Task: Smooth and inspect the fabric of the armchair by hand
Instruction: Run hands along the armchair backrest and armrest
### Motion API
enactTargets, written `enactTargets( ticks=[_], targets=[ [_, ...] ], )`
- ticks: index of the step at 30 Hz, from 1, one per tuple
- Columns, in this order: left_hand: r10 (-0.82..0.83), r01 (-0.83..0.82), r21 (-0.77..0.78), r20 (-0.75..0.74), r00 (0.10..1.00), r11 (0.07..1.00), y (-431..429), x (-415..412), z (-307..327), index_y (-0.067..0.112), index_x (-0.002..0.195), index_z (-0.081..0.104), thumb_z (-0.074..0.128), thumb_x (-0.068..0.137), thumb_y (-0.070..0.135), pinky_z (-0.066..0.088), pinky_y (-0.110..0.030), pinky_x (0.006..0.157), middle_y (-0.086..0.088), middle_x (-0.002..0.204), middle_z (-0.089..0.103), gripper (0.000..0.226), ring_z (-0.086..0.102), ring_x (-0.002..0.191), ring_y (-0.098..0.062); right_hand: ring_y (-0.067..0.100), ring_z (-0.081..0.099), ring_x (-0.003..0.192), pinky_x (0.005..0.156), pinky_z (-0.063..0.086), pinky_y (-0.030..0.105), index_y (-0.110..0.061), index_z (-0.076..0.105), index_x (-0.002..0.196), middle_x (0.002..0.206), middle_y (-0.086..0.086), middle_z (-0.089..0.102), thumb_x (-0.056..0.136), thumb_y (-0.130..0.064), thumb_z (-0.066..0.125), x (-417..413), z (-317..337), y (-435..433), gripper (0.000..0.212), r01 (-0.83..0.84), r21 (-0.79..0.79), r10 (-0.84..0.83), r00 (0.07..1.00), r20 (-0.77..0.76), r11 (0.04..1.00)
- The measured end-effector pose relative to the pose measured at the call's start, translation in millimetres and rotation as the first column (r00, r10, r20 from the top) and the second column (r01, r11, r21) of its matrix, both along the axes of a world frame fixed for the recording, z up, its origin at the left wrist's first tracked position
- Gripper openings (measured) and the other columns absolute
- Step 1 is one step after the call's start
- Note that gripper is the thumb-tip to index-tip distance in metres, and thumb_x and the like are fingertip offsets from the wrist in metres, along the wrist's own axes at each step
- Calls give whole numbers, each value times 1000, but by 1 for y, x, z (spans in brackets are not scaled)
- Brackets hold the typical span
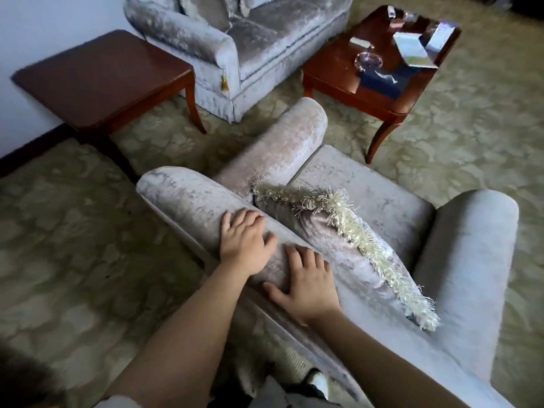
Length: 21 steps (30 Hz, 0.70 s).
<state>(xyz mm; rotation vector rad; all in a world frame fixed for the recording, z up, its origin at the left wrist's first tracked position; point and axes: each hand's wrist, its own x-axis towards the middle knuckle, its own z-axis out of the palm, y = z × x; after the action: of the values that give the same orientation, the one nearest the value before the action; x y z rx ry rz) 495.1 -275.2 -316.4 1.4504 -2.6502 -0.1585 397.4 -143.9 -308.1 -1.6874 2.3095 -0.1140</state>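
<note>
The person stands behind the armchair [459, 260], which sits on the carpet [59, 231] facing a sofa [250, 39], and leans over its rolled top [182, 198]. Both hands lie flat on that roll, side by side but not touching. The left hand [245, 242] is draped over the crest, fingers straight and a little apart, gripping nothing. The right hand [309, 287] sits nearer the person, fingers spread likewise, thumb out along the rear edge. Palms down makes sense to me: flat contact lets them press the pile smooth and feel for lumps or wear, where a pinch would only bunch the velvet. A fringed cushion [332, 245] leans against the inside of the back, just beside the right fingertips, so that face is partly covered and would need the cushion shifted to be checked. I'd guess the arms and seat are left to go over. A side table [97, 72] and a cluttered coffee table [329, 72] stand well apart from all this.
</note>
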Motion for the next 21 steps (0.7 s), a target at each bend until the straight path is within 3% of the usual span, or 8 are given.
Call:
enactTargets(
  ticks=[5, 13, 17, 21],
  targets=[
    [-266, 223, 261, 143, 953, 939, -19, 8, 3, 33, 144, 22, 23, 84, 67, -13, -48, 110, 4, 155, 18, 69, 4, 142, -17, 27, 41, 123, 105, 31, 42, -26, 30, 143, 136, 5, 44, 76, -78, 18, 1, 5, 1, 85, 49, 8, -49, 999, -6, 999],
    [-405, 305, 345, 270, 874, 888, -35, 8, 6, 34, 147, 15, 13, 81, 74, -14, -55, 108, -3, 158, 7, 77, -1, 143, -28, 25, 43, 120, 103, 31, 40, -25, 36, 141, 129, 3, 48, 79, -76, 14, 10, 8, -1, 83, 127, 7, -127, 991, 34, 992],
    [-472, 360, 360, 298, 830, 861, -50, 1, 5, 36, 143, 25, 13, 79, 75, -3, -56, 110, 2, 156, 17, 76, 10, 142, -24, 22, 39, 129, 110, 26, 40, -29, 27, 146, 142, -1, 42, 79, -77, 7, 11, 7, -4, 85, 122, 54, -124, 992, 34, 991],
    [-453, 345, 355, 290, 843, 869, -74, -12, 2, 29, 134, 43, 19, 84, 69, 13, -48, 107, 1, 148, 36, 69, 28, 136, -19, 19, 34, 137, 111, 23, 39, -31, 24, 147, 152, -4, 34, 85, -72, 4, 10, 0, -25, 77, 213, 107, -221, 973, 72, 971]
  ],
)
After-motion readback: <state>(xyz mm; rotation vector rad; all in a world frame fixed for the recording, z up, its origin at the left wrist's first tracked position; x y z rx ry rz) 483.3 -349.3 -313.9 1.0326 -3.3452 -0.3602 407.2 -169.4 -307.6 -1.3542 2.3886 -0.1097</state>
